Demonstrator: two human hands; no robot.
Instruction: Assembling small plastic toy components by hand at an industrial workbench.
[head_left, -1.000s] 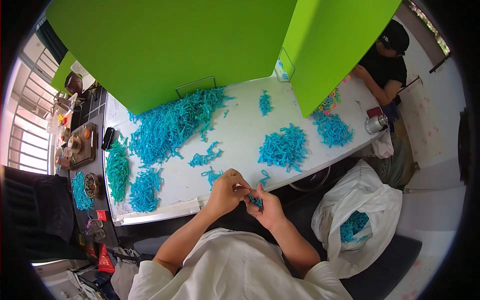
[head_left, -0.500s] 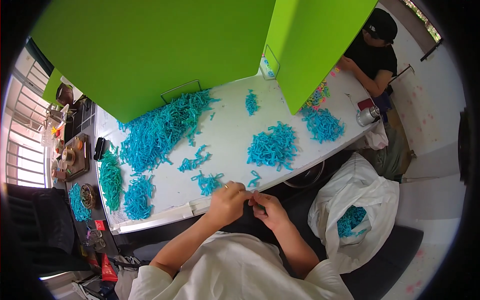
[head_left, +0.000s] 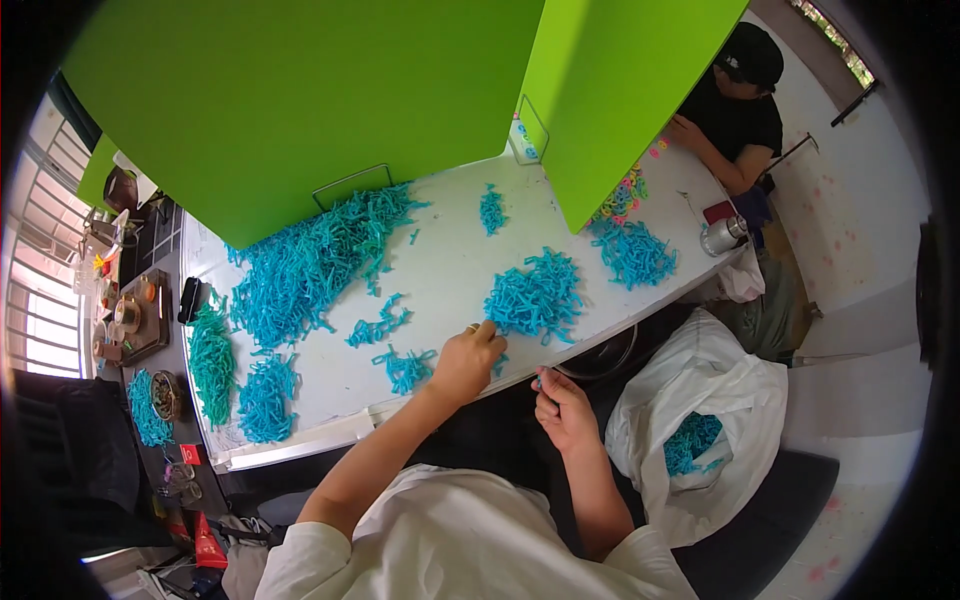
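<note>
My left hand (head_left: 468, 363) reaches over the white table, its fingers drawn together at the left edge of a pile of blue plastic strips (head_left: 535, 297). Whatever its fingertips hold is hidden. Just off the table's front edge, my right hand (head_left: 566, 412) is closed, thumb against the fingers. A small dark bit shows at its fingertips, too small to name. Left of my left hand lies a small blue clump of strips (head_left: 404, 371), and a few more strips (head_left: 379, 322) lie farther back. A narrow blue heap (head_left: 492, 210) sits toward the panels.
Tall green panels (head_left: 330, 100) stand on the table (head_left: 330, 375). A large blue heap (head_left: 310, 265) and a green one (head_left: 211, 355) lie left. At right are an open white sack (head_left: 640, 440) holding blue strips, a metal flask (head_left: 722, 236) and a seated person (head_left: 745, 110).
My hands have come apart. The left has moved forward to the blue pile's edge; the right has shifted a little to the right. The whole view has slid slightly left.
</note>
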